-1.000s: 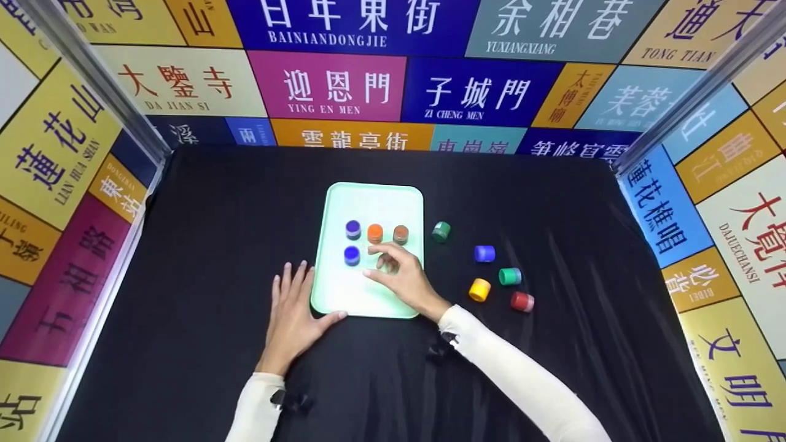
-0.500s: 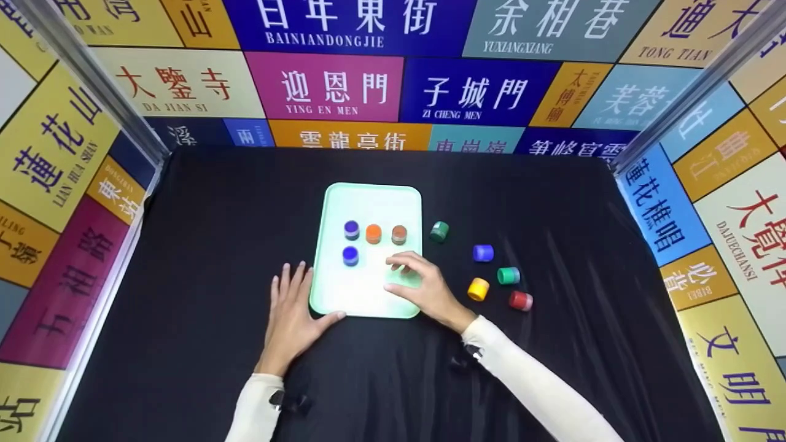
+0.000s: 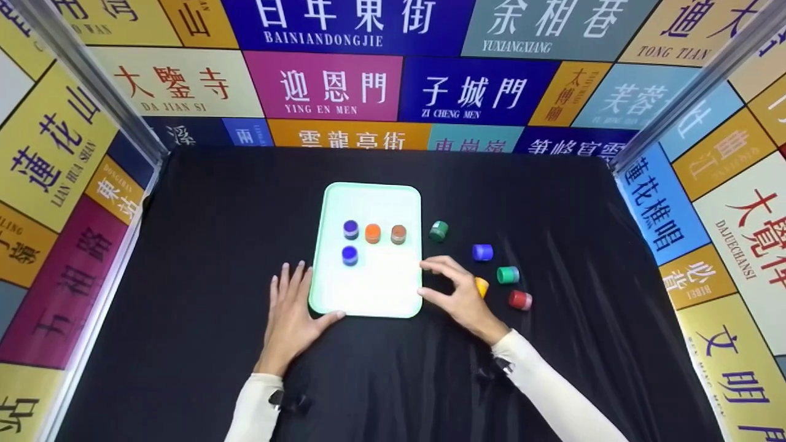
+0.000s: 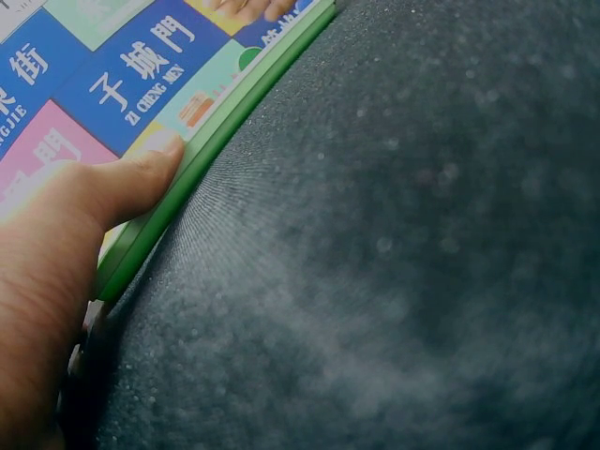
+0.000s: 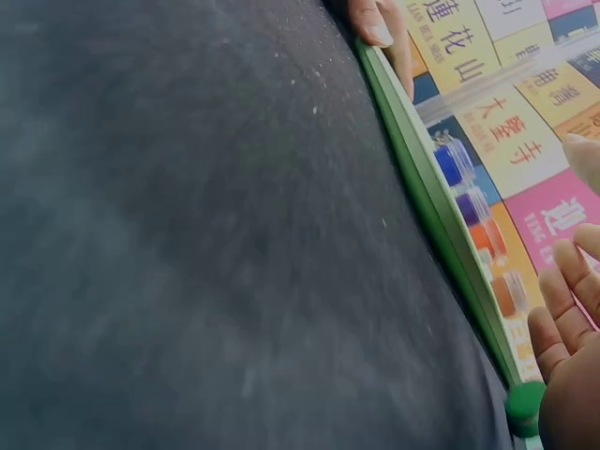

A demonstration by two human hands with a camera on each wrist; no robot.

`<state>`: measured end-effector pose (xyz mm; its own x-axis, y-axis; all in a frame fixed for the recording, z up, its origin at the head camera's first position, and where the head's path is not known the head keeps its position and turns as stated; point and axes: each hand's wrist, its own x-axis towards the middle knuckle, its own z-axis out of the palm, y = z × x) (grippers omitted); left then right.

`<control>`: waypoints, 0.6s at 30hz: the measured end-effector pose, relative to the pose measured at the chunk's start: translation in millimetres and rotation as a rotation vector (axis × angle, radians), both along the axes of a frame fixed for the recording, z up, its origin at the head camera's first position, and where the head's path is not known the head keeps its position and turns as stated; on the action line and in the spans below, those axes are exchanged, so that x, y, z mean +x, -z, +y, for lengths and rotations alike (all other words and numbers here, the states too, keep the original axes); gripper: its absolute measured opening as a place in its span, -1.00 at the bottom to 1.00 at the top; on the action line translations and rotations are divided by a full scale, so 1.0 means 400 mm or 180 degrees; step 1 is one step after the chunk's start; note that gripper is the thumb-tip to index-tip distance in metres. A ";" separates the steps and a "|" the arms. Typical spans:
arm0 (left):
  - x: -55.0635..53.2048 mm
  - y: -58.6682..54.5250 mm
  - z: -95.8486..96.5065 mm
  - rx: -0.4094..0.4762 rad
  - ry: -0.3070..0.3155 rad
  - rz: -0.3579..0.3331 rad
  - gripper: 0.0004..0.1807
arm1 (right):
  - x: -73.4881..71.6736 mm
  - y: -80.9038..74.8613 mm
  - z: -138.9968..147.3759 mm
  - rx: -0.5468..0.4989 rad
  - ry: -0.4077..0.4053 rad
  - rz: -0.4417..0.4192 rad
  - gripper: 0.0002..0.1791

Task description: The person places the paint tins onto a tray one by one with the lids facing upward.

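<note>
A pale green tray (image 3: pixel 368 301) lies on the black cloth and bears small paint pots: a purple pot (image 3: pixel 350 229), an orange pot (image 3: pixel 373 233), a brown pot (image 3: pixel 398 234) and, nearer me, a blue pot (image 3: pixel 349 255). My left hand (image 3: pixel 291 319) rests at the tray's near left corner, fingers straight on the cloth; in the left wrist view its thumb (image 4: pixel 150 173) touches the rim. Just off the tray's right edge is my right hand (image 3: pixel 460 298), holding nothing, thumb and fingers apart. It partly hides a yellow pot (image 3: pixel 482 286).
Right of the tray, a dark green pot (image 3: pixel 438 231), a second blue pot (image 3: pixel 482 252), a green pot (image 3: pixel 508 274) and a red pot (image 3: pixel 521 300) lie on the cloth (image 3: pixel 552 368). Sign-printed panels (image 3: pixel 344 86) wall the back and both sides.
My right hand has drawn back rightward from over the tray to beyond its right edge, and now covers part of the yellow pot. The left hand and the pots have stayed put.
</note>
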<state>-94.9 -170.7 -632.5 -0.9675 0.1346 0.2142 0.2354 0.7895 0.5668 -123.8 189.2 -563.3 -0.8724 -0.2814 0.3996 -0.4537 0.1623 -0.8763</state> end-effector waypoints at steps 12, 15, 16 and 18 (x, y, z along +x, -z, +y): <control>-0.001 -0.002 0.000 -0.0033 0.0012 0.0006 0.30 | 0.042 -0.021 0.078 0.0122 0.0118 0.0367 -0.51; 0.000 -0.002 0.000 -0.0002 0.0022 0.0014 0.30 | 0.045 -0.023 0.096 0.0140 0.0183 0.0456 -0.49; 0.001 -0.002 0.000 0.0010 0.0024 0.0017 0.30 | 0.046 -0.023 0.103 0.0146 0.0207 0.0479 -0.49; 0.002 -0.003 0.000 0.0029 0.0030 0.0016 0.30 | 0.050 -0.023 0.118 0.0158 0.0264 0.0484 -0.49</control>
<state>-94.2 -170.5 -631.3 -0.9651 0.1416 0.2203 0.2455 0.7821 0.5727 -103.7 236.3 -554.0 -0.8241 -0.2335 0.5160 -0.5635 0.2460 -0.7886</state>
